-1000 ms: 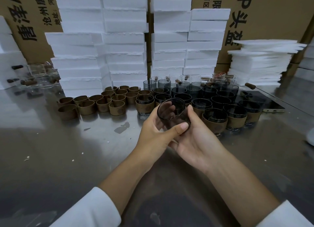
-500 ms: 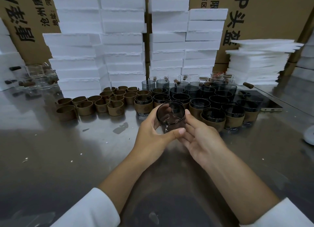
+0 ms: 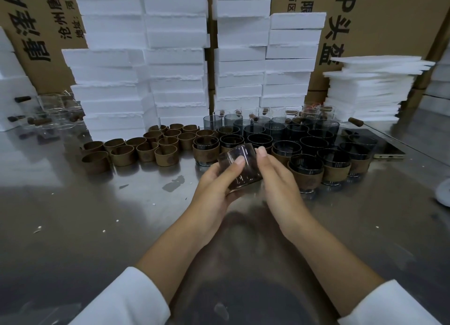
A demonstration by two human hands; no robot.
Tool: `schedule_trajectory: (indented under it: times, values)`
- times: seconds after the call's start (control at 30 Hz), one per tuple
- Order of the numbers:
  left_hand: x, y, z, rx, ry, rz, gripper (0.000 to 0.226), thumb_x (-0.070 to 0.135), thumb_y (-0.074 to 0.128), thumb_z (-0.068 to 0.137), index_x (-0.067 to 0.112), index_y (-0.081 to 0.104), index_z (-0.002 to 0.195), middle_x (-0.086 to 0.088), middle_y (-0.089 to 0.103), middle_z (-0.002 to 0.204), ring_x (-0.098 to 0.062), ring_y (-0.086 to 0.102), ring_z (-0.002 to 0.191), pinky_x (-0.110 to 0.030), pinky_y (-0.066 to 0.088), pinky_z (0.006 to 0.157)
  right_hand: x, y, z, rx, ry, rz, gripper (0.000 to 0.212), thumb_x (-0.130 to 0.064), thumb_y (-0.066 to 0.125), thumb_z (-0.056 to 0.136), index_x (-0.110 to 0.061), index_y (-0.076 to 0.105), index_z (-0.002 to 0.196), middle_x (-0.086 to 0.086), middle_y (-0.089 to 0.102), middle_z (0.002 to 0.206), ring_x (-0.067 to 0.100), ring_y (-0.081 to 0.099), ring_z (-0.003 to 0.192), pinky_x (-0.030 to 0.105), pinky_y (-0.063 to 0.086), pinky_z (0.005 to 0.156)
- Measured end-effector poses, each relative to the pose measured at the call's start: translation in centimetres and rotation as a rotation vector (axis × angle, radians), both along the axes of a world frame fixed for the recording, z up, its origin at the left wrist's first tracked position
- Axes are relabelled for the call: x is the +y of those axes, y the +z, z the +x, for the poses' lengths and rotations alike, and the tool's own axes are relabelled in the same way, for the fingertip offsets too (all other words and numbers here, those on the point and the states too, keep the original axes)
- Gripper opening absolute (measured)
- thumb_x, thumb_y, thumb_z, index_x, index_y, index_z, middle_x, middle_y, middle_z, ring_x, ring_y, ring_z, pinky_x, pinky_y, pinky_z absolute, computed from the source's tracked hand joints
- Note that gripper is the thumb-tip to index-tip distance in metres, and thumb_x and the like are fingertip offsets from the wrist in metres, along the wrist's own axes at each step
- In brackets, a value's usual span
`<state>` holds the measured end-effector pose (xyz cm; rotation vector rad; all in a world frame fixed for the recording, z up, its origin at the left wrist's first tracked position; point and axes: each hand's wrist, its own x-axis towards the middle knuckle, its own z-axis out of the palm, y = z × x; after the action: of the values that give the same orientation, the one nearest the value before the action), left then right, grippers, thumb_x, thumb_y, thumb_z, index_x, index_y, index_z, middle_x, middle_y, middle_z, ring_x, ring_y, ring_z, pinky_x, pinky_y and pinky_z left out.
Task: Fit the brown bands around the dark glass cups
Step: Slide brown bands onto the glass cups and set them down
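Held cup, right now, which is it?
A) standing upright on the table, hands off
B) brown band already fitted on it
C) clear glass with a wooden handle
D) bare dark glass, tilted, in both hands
D: the cup is bare dark glass with no band. It lies tilted in the grip of the left hand, and the right hand has its fingers against the cup's side.

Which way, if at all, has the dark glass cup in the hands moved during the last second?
Yes. The dark glass cup has tipped: its mouth now faces away, toward the banded cups on the table, and it sits slightly lower against them.
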<state>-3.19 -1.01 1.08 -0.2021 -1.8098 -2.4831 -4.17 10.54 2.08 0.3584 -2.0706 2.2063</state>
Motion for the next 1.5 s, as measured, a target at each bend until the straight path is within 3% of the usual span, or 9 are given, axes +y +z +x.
schedule_trajectory:
  times: [0.1,0.2,0.37,0.67,0.87,1.03,1.17,1.33,1.5]
  values:
    - [0.2,-0.1,0.0,0.004,-0.038,0.0,0.06,0.044,0.061,0.074,0.008,0.062,0.122,-0.013,0.069,0.115,-0.021,0.067,0.106,-0.028,0.055,0.087,-0.2,0.0,0.2,0.036,0.051,0.008,0.055,-0.058,0.048,0.075,-0.021,0.068,0.11,-0.008,0.073,0.103,-0.003,0.065,0.099,0.014,0.048,0.088]
    - [0.3,-0.2,-0.1,0.003,-0.043,0.029,0.062,0.047,0.063,0.073,0.006,0.064,0.12,-0.015,0.069,0.115,-0.022,0.067,0.105,-0.031,0.054,0.091,-0.3,-0.3,0.1,0.008,0.05,0.02,0.064,-0.069,0.047,0.065,-0.027,0.068,0.109,-0.01,0.073,0.104,0.002,0.064,0.104,0.028,0.046,0.1]
    - [0.0,-0.3,-0.2,-0.006,-0.033,0.067,0.064,0.045,0.062,0.078,0.001,0.059,0.124,-0.023,0.065,0.118,-0.027,0.067,0.101,-0.038,0.052,0.093,-0.4,-0.4,-0.1,-0.013,0.073,-0.097,0.034,-0.048,0.052,0.09,-0.022,0.071,0.102,-0.005,0.075,0.099,0.009,0.069,0.097,0.029,0.05,0.09]
    - [-0.7,-0.3,-0.5,-0.037,-0.097,0.227,0.046,0.045,0.059,0.078,0.013,0.07,0.11,-0.016,0.07,0.112,-0.025,0.07,0.096,-0.033,0.058,0.081,-0.1,-0.5,-0.6,-0.064,0.13,-0.194,0.031,-0.026,0.037,0.103,-0.027,0.068,0.105,-0.004,0.076,0.098,0.006,0.07,0.087,0.013,0.05,0.065]
    - [-0.7,-0.4,-0.6,-0.056,-0.109,0.151,0.062,0.058,0.057,0.072,0.016,0.064,0.118,-0.012,0.07,0.114,-0.022,0.07,0.096,-0.033,0.057,0.082,-0.7,-1.2,-0.5,-0.138,0.088,0.034,0.043,-0.057,0.029,0.097,-0.035,0.066,0.1,-0.006,0.073,0.107,0.01,0.065,0.107,0.035,0.043,0.106]
    - [-0.5,-0.4,-0.8,-0.015,0.128,-0.143,0.06,0.064,0.048,0.073,0.021,0.064,0.111,-0.001,0.074,0.104,-0.014,0.069,0.097,-0.029,0.049,0.08,-0.4,-0.9,-0.5,-0.117,0.046,0.059,0.046,-0.059,0.031,0.095,-0.035,0.069,0.103,-0.01,0.073,0.104,0.007,0.065,0.106,0.039,0.042,0.107]
    - [-0.9,-0.3,-0.8,-0.016,0.202,-0.172,0.031,0.044,0.053,0.092,0.019,0.067,0.103,-0.004,0.073,0.102,-0.019,0.067,0.101,-0.027,0.047,0.075,-0.3,-1.0,-0.5,-0.084,-0.02,0.068,0.039,-0.052,0.036,0.097,-0.028,0.064,0.107,-0.005,0.071,0.106,0.015,0.064,0.107,0.047,0.044,0.103]
    - [-0.4,-0.5,-0.4,0.003,0.131,-0.174,0.072,0.066,0.065,0.058,0.019,0.065,0.113,0.001,0.072,0.107,-0.015,0.065,0.108,-0.031,0.051,0.086,-0.5,-1.2,-0.3,0.045,-0.026,0.08,0.038,-0.04,0.053,0.093,-0.023,0.054,0.126,-0.015,0.067,0.101,-0.01,0.062,0.091,0.01,0.048,0.081]
    - [-0.7,-0.4,-0.4,0.004,0.029,-0.127,0.057,0.057,0.06,0.071,0.02,0.067,0.114,-0.001,0.072,0.112,-0.015,0.064,0.11,-0.027,0.049,0.085,0.2,-1.1,-0.7,0.025,-0.022,-0.063,0.031,-0.031,0.069,0.084,-0.023,0.06,0.113,-0.009,0.073,0.084,-0.009,0.067,0.075,0.004,0.044,0.061]
